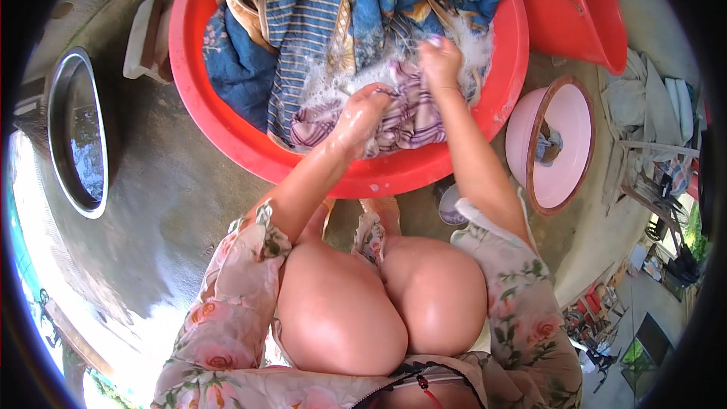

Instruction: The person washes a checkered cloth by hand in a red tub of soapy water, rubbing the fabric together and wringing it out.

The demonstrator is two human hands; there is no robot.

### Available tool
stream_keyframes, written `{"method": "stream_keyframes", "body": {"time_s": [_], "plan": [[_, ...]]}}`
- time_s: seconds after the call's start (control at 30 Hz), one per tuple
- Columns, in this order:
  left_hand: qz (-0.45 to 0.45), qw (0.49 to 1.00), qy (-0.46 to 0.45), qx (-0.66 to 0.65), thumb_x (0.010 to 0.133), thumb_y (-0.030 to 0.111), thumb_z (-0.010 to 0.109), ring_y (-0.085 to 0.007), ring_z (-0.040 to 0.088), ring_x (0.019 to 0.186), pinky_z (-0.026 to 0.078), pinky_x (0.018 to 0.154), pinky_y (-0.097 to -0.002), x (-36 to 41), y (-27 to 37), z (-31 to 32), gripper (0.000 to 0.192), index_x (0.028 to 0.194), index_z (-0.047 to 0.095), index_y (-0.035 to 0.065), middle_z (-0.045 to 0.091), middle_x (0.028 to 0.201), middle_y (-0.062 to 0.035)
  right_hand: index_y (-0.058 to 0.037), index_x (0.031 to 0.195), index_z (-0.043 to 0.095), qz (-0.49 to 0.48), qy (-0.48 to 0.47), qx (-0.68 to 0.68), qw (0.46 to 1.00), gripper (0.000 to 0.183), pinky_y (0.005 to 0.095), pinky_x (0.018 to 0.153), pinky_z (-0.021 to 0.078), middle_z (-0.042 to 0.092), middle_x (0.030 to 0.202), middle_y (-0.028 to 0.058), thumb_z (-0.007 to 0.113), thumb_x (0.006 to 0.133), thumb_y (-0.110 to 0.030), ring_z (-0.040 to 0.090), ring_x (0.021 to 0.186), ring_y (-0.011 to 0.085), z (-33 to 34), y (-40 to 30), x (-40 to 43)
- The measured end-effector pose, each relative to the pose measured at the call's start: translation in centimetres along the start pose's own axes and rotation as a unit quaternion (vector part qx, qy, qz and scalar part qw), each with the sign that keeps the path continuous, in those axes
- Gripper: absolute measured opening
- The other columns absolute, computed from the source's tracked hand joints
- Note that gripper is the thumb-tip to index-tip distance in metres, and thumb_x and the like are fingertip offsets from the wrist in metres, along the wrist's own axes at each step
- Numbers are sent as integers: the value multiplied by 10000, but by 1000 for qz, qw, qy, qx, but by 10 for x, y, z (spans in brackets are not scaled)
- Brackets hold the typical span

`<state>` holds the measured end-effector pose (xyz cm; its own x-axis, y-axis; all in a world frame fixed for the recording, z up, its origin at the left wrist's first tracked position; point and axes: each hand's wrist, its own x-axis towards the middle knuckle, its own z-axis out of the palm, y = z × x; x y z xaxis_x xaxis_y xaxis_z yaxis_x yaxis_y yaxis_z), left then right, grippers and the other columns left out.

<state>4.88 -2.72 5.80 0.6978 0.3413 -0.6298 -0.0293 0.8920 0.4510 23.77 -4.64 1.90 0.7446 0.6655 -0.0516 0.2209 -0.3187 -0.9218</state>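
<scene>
A purple-and-white plaid cloth (417, 116) lies bunched and wet at the near side of a large red plastic tub (392, 182). My left hand (366, 113), wet with suds, grips a fold of it. To the right and farther off, my right hand (441, 65) is closed in a fist at the cloth's upper edge; its fingertips are blurred. White suds (477, 48) spread around both hands. Behind them, a blue-and-yellow striped and flowered fabric (309, 17) fills much of the tub. Part of the plaid cloth is hidden under my hands.
Right of the tub are a red bucket (568, 17) tipped sideways and a pink basin (519, 136) with a crumpled cloth (548, 145) inside. A small pale container (451, 204) sits below the tub's rim. At left, a metal basin (102, 182) holds water on the concrete floor (170, 147).
</scene>
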Motion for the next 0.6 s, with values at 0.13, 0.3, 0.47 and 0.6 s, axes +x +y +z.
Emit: {"method": "stream_keyframes", "body": {"time_s": [0.13, 0.3, 0.47, 0.6], "plan": [[207, 950, 78, 221, 820, 89, 526, -34, 468, 653, 378, 576, -166, -26, 56, -21, 167, 979, 576, 78, 551, 777, 26, -4, 823, 590, 51, 24, 101, 993, 211, 199, 589, 369, 552, 724, -29, 624, 802, -211, 455, 646, 55, -49, -40, -13], [305, 921, -14, 242, 785, -5, 499, -41, 482, 737, 396, 644, -175, -91, 122, 10, 276, 1049, 555, 49, 547, 862, 15, 0, 930, 584, 10, -38, 236, 971, 193, 210, 687, 403, 581, 866, 5, 578, 838, -169, 508, 753, 69, -84, -118, -36], [363, 896, -110, 230, 729, -92, 436, -131, 549, 859, 446, 733, -243, -165, 146, 50, 493, 1199, 421, 57, 557, 1018, -73, 8, 1033, 550, -68, -57, 359, 929, 237, 242, 796, 413, 587, 956, 35, 569, 827, -110, 542, 863, 111, -116, -183, -53], [260, 940, -39, 218, 747, 23, 540, -139, 553, 806, 418, 611, -221, -206, 145, 73, 510, 1233, 385, 39, 578, 988, -98, -11, 1040, 556, -53, -187, 446, 874, 256, 269, 791, 417, 593, 973, 42, 576, 801, -100, 547, 855, 119, -127, -235, -74]]}}
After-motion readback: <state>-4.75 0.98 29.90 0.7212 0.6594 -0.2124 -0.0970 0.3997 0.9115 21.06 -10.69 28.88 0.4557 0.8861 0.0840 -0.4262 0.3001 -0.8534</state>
